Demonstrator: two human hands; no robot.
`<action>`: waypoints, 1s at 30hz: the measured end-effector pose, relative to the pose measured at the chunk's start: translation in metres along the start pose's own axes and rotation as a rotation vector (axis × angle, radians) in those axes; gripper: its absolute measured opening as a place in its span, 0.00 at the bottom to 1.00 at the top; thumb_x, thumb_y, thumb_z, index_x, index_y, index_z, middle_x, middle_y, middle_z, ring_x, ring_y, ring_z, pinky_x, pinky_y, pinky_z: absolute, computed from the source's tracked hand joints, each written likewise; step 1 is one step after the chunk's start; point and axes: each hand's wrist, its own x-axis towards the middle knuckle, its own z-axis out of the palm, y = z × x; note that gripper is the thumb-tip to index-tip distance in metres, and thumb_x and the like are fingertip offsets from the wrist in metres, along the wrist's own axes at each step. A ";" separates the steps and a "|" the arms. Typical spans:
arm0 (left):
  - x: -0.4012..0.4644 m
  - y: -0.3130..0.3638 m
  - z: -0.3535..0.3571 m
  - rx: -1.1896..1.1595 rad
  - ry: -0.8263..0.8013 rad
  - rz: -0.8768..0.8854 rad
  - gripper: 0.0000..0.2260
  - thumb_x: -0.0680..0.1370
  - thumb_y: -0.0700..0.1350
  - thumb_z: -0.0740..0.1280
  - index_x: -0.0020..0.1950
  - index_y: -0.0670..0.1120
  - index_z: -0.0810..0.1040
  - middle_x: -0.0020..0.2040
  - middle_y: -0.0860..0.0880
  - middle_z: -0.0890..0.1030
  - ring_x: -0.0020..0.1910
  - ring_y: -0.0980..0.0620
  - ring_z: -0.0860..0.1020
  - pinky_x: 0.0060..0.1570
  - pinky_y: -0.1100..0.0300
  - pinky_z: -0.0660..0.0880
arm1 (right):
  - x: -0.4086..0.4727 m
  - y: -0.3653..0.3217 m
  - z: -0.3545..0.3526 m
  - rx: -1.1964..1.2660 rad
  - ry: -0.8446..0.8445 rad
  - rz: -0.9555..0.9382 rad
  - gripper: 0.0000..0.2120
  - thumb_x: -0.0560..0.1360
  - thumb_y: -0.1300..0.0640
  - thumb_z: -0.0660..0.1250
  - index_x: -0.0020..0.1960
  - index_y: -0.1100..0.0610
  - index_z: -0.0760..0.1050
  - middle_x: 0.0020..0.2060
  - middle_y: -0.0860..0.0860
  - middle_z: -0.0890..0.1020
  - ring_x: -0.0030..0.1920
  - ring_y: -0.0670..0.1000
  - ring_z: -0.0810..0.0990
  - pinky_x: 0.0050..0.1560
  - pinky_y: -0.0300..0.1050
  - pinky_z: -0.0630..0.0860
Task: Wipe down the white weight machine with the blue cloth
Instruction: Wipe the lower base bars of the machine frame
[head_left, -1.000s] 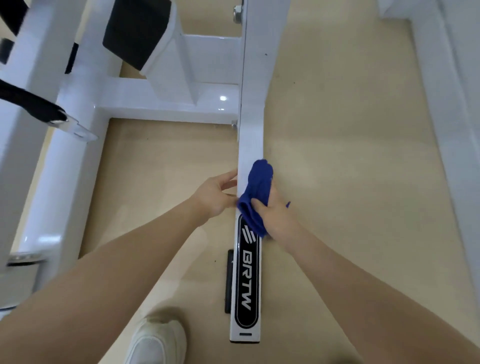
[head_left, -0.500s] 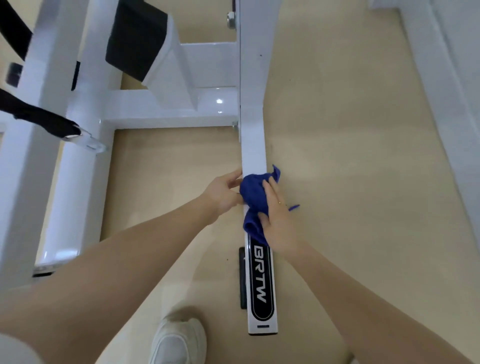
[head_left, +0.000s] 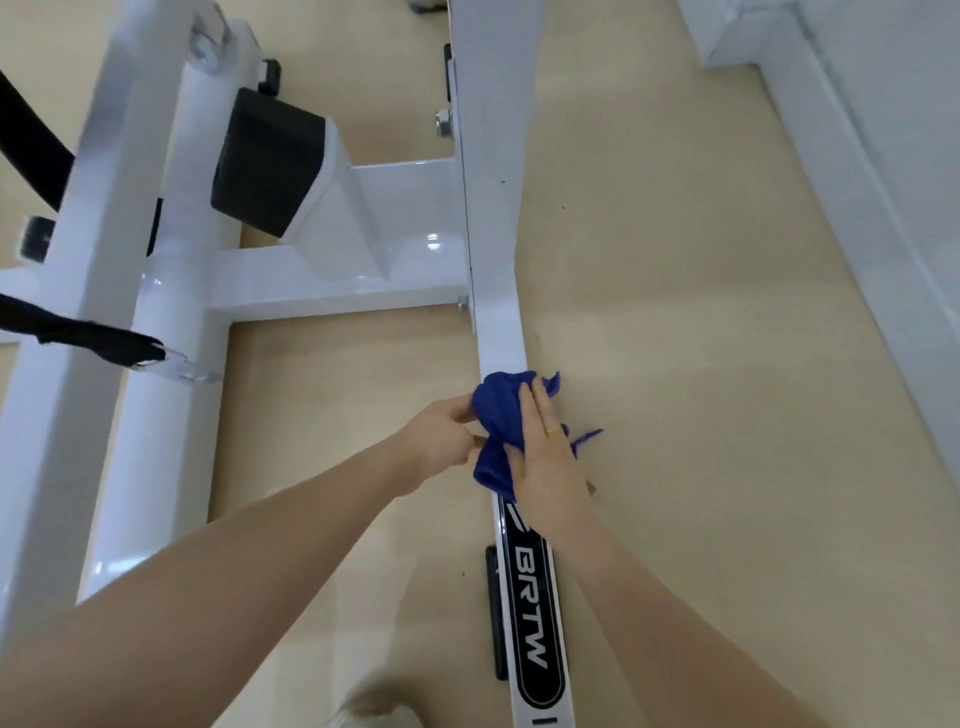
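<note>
The white weight machine (head_left: 496, 291) has a long floor rail running toward me, with a black BRTW label near its end. A crumpled blue cloth (head_left: 496, 415) lies bunched on top of that rail, just above the label. My right hand (head_left: 545, 457) lies over the cloth with straight fingers, pressing it onto the rail; a ring shows on one finger. My left hand (head_left: 441, 436) is at the cloth's left side and pinches its edge with curled fingers.
A black pad (head_left: 265, 161) sits on the white frame at upper left, and a black strap with a metal clip (head_left: 104, 343) hangs at the left. A white wall base (head_left: 857, 208) runs along the right. Beige floor lies between. My shoe (head_left: 374, 717) is at the bottom.
My right hand went from gripping the cloth to lying flat over it. The cloth spread a little across the rail. My left hand closed in on the cloth's edge.
</note>
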 end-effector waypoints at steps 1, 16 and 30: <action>-0.001 0.001 0.000 -0.001 0.000 -0.010 0.31 0.72 0.27 0.56 0.70 0.53 0.69 0.65 0.57 0.73 0.56 0.53 0.77 0.48 0.62 0.74 | -0.006 0.004 0.003 0.077 -0.001 -0.008 0.31 0.80 0.60 0.57 0.77 0.55 0.43 0.75 0.41 0.46 0.71 0.45 0.63 0.57 0.29 0.63; -0.010 0.096 -0.016 0.356 0.379 0.145 0.23 0.80 0.37 0.53 0.76 0.44 0.55 0.75 0.45 0.61 0.71 0.46 0.64 0.66 0.59 0.62 | 0.080 -0.029 -0.101 0.861 0.092 0.365 0.18 0.80 0.57 0.58 0.68 0.54 0.59 0.56 0.52 0.75 0.54 0.52 0.75 0.60 0.51 0.73; -0.028 0.194 -0.053 -0.144 0.732 0.695 0.22 0.79 0.41 0.58 0.72 0.57 0.66 0.62 0.61 0.76 0.57 0.65 0.75 0.57 0.67 0.72 | 0.105 -0.126 -0.144 0.907 0.148 -0.153 0.32 0.74 0.71 0.53 0.75 0.50 0.53 0.54 0.44 0.75 0.43 0.32 0.76 0.42 0.27 0.74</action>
